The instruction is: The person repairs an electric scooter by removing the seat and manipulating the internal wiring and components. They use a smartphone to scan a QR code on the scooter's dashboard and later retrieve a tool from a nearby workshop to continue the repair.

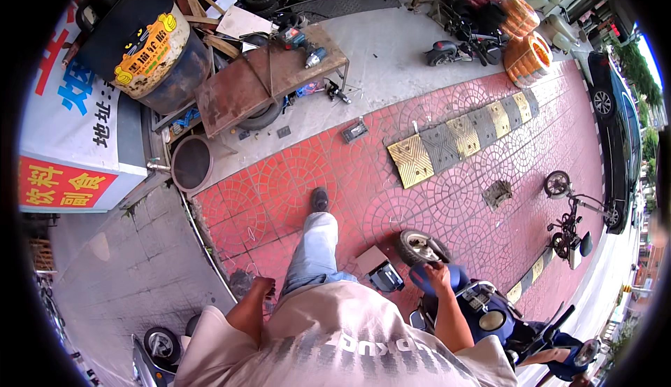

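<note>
My left hand point(263, 288) hangs beside my light jeans at lower centre, fingers loosely curled and slightly apart, holding nothing I can see. My right hand point(437, 275) grips a part of a dark blue scooter point(475, 316) at lower right, next to its front wheel point(412, 246). The scooter's exact part under my fingers is hard to make out. Beside the wheel on the red paving lie an open cardboard box point(370, 259) and a black and silver device point(384, 278).
A rusty table point(224, 97) with power tools point(313, 56), a dark basin point(191, 160), yellow-black speed bumps point(412, 163), stacked tyres point(525, 58), another two-wheeler point(570, 223) and a parked car point(611, 142) surround me. Another person's limb point(552, 355) shows at lower right.
</note>
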The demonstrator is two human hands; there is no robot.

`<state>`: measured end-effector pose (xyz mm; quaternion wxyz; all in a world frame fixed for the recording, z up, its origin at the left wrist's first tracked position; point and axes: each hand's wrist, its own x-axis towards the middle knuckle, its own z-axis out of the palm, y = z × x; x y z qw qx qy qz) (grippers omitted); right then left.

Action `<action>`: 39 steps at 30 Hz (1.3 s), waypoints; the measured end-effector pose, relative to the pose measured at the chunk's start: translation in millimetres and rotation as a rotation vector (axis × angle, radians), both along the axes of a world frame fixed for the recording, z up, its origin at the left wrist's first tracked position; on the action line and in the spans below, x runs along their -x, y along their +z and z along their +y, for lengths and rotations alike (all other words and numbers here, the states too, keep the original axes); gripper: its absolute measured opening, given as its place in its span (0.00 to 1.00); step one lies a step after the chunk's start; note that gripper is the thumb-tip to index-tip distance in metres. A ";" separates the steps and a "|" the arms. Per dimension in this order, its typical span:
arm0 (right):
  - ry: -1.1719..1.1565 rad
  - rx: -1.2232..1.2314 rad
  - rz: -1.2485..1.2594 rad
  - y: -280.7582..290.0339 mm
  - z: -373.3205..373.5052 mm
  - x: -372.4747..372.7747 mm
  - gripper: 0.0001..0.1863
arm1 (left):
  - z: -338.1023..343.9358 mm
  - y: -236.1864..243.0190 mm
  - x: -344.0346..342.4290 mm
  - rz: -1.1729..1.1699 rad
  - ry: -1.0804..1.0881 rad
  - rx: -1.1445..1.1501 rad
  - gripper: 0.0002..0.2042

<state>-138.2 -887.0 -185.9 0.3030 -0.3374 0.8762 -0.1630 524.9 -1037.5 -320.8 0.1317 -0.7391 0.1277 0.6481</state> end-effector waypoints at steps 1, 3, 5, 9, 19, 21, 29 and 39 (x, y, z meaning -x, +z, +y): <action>-0.112 -0.159 -0.171 -3.4 8.3 2.3 0.18 | -47.6 -22.1 4.0 0.086 0.028 -0.030 0.13; -0.479 -0.417 -0.318 29.8 28.8 10.0 0.16 | -172.3 42.4 135.0 -0.067 -0.182 0.231 0.13; -0.630 -0.503 -0.334 73.3 6.4 2.4 0.14 | -267.2 17.0 157.0 0.017 -0.191 0.533 0.13; -0.979 -0.373 -0.488 162.4 -79.2 13.2 0.11 | -499.7 139.2 324.1 0.113 -0.353 0.774 0.12; -0.086 -0.301 -0.385 -13.5 -252.6 187.7 0.15 | -746.8 171.4 521.9 0.095 -0.285 0.589 0.13; -0.500 -0.426 -0.666 -38.3 -342.9 257.9 0.13 | -731.4 163.9 488.7 0.043 -0.230 0.513 0.13; -0.659 0.253 -0.432 127.8 -808.4 545.1 0.20 | -756.4 216.9 502.9 -0.111 0.088 0.151 0.11; 0.083 -0.337 -0.320 92.1 -1044.0 595.2 0.21 | -1033.1 158.4 621.3 0.153 0.505 0.475 0.14</action>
